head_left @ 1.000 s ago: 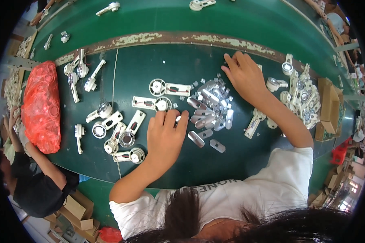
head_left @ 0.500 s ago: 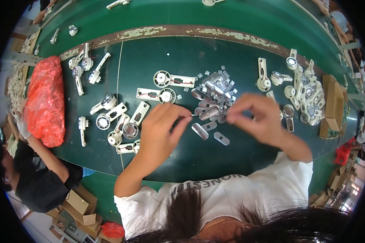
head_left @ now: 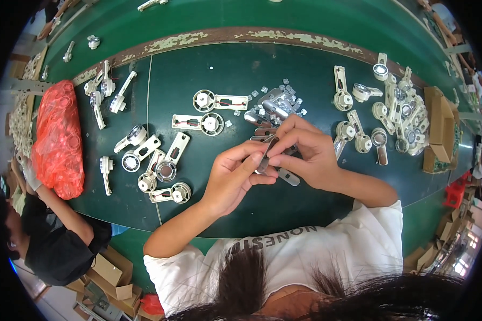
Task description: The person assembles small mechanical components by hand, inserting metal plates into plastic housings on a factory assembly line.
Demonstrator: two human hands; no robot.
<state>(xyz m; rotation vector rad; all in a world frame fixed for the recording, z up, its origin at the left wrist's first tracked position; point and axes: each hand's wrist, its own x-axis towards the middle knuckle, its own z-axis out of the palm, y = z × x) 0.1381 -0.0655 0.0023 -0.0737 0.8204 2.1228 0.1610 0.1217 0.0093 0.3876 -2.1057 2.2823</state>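
In front of my chest both hands meet around a small grey oval cover [head_left: 271, 147], tilted up on its edge. My left hand [head_left: 234, 172] is closed on its lower part with thumb and fingers. My right hand [head_left: 309, 155] pinches the cover from the other side; any smaller piece between those fingertips is hidden. Just beyond lies a pile of silvery oval covers [head_left: 276, 108], partly masked by my right hand. Small clear plastic pieces [head_left: 286, 91] are scattered around that pile. Two white handheld-fan bodies [head_left: 231, 102] with red wires showing lie left of it.
More white fan bodies [head_left: 166, 170] lie on the green table to the left, and a heap of them [head_left: 407, 109] at the right. A red plastic bag [head_left: 60, 140] stands at the left edge near a co-worker's arm [head_left: 64, 206]. An open cardboard box [head_left: 439, 128] is far right.
My hands, apart before, have come together on the oval cover. The right hand has moved left from beside the pile, uncovering fan bodies at the right.
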